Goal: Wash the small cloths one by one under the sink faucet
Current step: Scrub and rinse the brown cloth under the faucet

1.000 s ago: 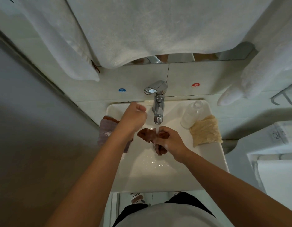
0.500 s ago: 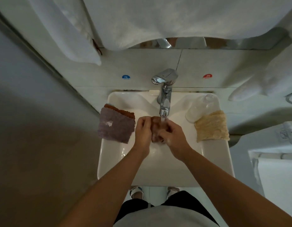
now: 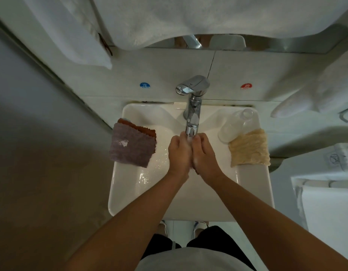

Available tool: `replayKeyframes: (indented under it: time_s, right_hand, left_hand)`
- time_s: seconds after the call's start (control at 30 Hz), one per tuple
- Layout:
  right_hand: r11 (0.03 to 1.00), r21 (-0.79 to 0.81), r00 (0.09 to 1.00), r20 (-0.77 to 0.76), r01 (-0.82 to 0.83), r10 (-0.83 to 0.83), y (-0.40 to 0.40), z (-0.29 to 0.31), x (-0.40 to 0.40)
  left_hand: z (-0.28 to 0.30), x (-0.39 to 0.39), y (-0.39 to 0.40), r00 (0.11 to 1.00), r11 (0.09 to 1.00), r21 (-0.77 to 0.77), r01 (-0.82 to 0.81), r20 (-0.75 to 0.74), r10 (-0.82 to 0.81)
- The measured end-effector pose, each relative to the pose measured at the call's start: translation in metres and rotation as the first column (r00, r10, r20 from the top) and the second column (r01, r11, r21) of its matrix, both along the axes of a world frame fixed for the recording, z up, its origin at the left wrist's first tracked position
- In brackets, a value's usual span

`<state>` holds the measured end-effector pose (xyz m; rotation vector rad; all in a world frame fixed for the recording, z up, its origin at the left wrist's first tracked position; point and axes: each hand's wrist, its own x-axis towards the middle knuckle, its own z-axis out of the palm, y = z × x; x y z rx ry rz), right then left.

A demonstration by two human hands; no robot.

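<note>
My left hand (image 3: 179, 151) and my right hand (image 3: 205, 154) are pressed together over the white sink (image 3: 253, 190), right under the spout of the chrome faucet (image 3: 193, 114). Between them they clasp a small red-brown cloth, now almost wholly hidden by the palms. Water runs onto the fingers. A folded purple cloth (image 3: 130, 147) lies on the sink's left rim on top of an orange-brown cloth (image 3: 144, 129). A pale yellow cloth (image 3: 249, 149) lies on the right rim.
A clear plastic bottle (image 3: 235, 124) lies on its side beside the yellow cloth at the back right of the sink. White towels (image 3: 188, 16) hang above the faucet and at the right (image 3: 315, 94). A grey wall runs close along the left.
My left hand came down from the faucet handle and joined the right around the red-brown cloth. Both hands closed together under the spout, hiding the cloth. The view shifted downward.
</note>
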<state>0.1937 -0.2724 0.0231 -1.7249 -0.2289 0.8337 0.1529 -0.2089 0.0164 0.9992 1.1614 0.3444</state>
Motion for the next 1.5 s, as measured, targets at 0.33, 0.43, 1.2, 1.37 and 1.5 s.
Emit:
replayKeyframes:
  time_s: [0.33,0.43,1.2,1.37,1.5]
  right_hand:
    - [1.0,0.016,1.0,0.022,-0.006,0.006,0.026,-0.018,-0.017]
    - [0.99,0.056,0.986,0.1,0.132,-0.137,0.026,-0.016,-0.004]
    - [0.999,-0.021,0.95,0.311,0.029,-0.021,-0.001,-0.013,-0.022]
    - [0.995,0.009,0.973,0.208,0.103,-0.103,0.006,-0.014,-0.015]
    - [0.981,-0.067,0.955,0.226,-0.183,0.194,0.002,-0.009,-0.023]
  left_hand:
    - [-0.01,-0.018,0.018,0.99,0.992,-0.039,-0.122,0.061,0.124]
    - [-0.012,-0.028,0.004,0.99,0.998,-0.045,-0.042,0.13,0.047]
    - [0.008,-0.019,0.0,0.996,0.987,0.144,0.069,0.039,-0.075]
    - [0.003,-0.03,0.0,0.97,0.937,0.251,0.243,-0.047,-0.239]
    - [0.002,-0.022,0.019,1.0,0.983,0.185,-0.014,0.02,0.011]
